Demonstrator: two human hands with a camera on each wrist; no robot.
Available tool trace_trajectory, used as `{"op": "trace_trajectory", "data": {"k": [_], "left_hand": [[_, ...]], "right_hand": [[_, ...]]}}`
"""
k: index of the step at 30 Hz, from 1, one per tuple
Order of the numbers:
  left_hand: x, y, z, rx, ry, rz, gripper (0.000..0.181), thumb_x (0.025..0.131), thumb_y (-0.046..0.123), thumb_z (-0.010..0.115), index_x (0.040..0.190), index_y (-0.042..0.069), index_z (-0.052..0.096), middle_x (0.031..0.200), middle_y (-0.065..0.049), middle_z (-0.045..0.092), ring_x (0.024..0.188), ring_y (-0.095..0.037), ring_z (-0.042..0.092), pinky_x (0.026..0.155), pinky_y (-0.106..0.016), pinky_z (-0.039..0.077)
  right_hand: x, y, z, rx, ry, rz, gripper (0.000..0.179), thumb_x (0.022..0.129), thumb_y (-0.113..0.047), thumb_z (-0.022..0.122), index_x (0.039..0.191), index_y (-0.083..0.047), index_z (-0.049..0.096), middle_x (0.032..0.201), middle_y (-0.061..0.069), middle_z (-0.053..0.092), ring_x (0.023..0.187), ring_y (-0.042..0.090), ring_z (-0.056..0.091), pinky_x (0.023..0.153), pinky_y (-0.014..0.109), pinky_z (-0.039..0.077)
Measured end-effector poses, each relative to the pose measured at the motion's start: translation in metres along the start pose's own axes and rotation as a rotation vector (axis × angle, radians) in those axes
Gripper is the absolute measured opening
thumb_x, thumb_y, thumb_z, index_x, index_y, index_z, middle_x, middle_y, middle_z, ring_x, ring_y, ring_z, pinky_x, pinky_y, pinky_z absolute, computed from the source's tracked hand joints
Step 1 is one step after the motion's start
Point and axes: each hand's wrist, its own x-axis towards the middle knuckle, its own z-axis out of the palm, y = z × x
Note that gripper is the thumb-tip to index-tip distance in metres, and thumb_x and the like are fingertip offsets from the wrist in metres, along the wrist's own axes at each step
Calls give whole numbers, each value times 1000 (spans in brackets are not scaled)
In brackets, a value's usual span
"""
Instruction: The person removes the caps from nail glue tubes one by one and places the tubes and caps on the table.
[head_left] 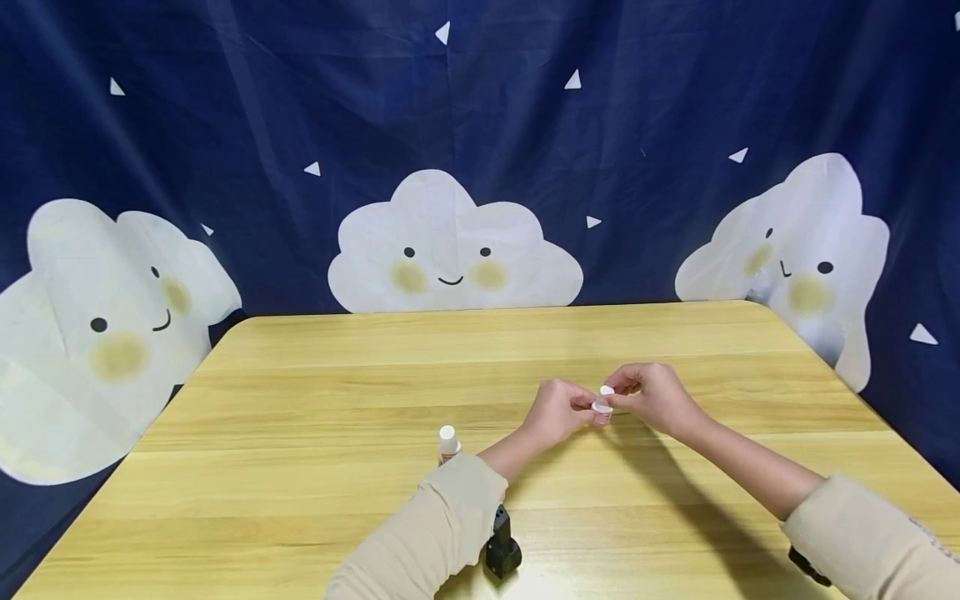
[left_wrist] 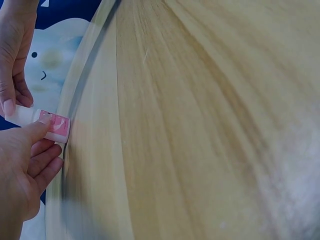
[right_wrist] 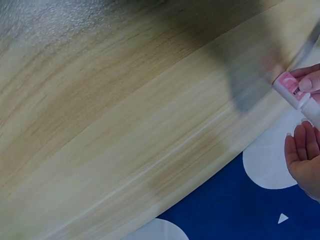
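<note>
A small white bottle (head_left: 602,415) with a pink label is held between both hands over the right half of the table. My left hand (head_left: 557,412) pinches its body, the thumb lying on the pink label (left_wrist: 56,126) in the left wrist view. Thumb and fingers of my right hand (head_left: 654,400) grip the white cap (head_left: 606,390) at the bottle's top end. In the right wrist view the cap (right_wrist: 312,111) lies right at the neck, partly cut off by the frame edge. A second white-capped bottle (head_left: 447,439) stands left of the left forearm, its lower part hidden by the sleeve.
The light wood table (head_left: 300,492) has rounded far corners. Behind it hangs a dark blue curtain (head_left: 495,100) with smiling clouds. A black device (head_left: 502,546) shows beside the left sleeve, and part of another dark object (head_left: 808,567) beneath the right one.
</note>
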Motion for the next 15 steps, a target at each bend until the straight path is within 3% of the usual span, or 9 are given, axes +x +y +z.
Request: {"op": "trace_trajectory", "data": {"k": [15], "left_hand": [[-1, 1, 1, -30, -7, -38, 11, 78, 9, 72, 88, 4, 74, 84, -7, 73, 77, -5, 69, 64, -8, 51]], "right_hand": [[-2, -5, 1, -23, 13, 9, 6, 74, -5, 75, 76, 0, 72, 71, 9, 71, 62, 11, 63, 56, 18, 50]]}}
